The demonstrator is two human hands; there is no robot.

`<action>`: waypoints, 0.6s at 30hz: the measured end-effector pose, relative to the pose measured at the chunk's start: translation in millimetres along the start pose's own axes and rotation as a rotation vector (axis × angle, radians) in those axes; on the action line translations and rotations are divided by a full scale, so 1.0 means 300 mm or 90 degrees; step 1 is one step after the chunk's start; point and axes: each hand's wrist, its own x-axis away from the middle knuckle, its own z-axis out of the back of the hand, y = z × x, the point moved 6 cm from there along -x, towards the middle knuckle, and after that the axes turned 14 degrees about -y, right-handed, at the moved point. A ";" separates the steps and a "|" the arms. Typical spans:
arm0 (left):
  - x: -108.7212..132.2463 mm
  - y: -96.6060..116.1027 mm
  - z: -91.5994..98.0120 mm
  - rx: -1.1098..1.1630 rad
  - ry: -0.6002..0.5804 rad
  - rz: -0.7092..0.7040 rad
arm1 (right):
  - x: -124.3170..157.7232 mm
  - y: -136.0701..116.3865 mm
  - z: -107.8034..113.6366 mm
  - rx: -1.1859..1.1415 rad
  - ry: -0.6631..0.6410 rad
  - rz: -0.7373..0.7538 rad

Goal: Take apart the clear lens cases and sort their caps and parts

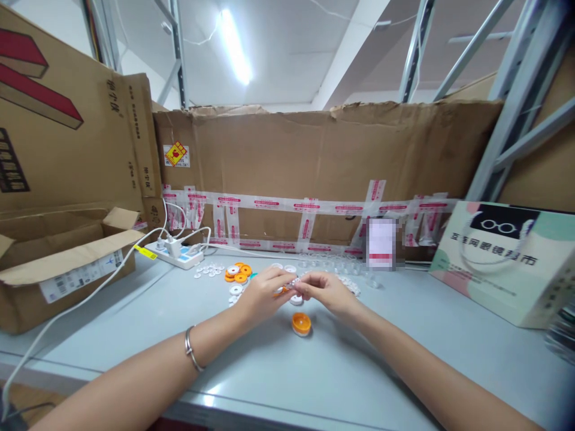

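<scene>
My left hand [265,293] and my right hand [330,292] meet above the middle of the table. Between their fingertips is a small clear-and-white piece, with a bit of orange [281,291] showing under my left fingers; the fingers hide most of it. My right thumb and forefinger are pinched at its edge. Just below my hands sits a round orange cup [301,324] with a pale base. White discs [296,300] lie under and beside my hands. Orange round parts [241,273] are piled left of my left hand.
Small clear caps [210,270] and rows of clear round containers [332,263] lie toward the back. A power strip [177,254] trails white cables on the left. An open carton [67,263], a tall cardboard wall [278,155] and a paper bag [498,263] border the table [251,371].
</scene>
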 end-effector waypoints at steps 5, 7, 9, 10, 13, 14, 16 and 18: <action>0.000 -0.005 0.005 -0.005 -0.020 0.039 | 0.066 0.018 0.215 0.155 0.143 -0.096; 0.000 -0.006 0.007 0.001 -0.049 0.041 | 0.105 0.060 0.310 0.228 0.124 -0.184; -0.002 -0.005 0.009 0.015 -0.081 0.028 | 0.133 0.118 0.363 0.258 0.040 -0.256; -0.004 -0.002 0.006 0.026 -0.105 0.016 | 0.143 0.147 0.379 0.276 0.005 -0.285; -0.003 0.007 -0.011 0.065 -0.203 -0.016 | 0.154 0.199 0.399 0.343 -0.037 -0.352; -0.001 0.010 -0.017 0.078 -0.235 -0.019 | 0.153 0.198 0.401 0.365 -0.022 -0.362; 0.005 0.013 -0.027 0.098 -0.287 -0.006 | 0.145 0.164 0.388 0.390 0.019 -0.345; 0.013 0.014 -0.038 0.111 -0.331 0.018 | 0.129 0.108 0.336 0.377 0.025 -0.287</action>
